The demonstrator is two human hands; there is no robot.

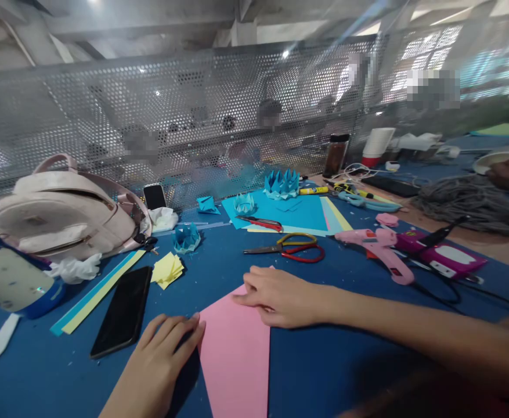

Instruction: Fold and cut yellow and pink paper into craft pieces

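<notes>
A sheet of pink paper (241,354) lies on the blue table in front of me, its slanted top edge looking folded. At the paper's left corner, my left hand (161,354) has its thumb and fingertips closed on the edge. My right hand (282,297) presses on the upper right part with curled fingers, hiding some of that edge. Just beyond the right hand are scissors (295,248) with red and yellow handles. A stack of small yellow paper pieces (167,270) and a black phone (123,313) lie beyond and left of my left hand.
Folded blue paper crowns (282,184) and a craft knife (260,223) are on blue sheets (306,216) at the back. Rightward lie a pink glue gun (378,244) and a purple box (443,254) with a cord. A pale backpack (71,209) stands at left.
</notes>
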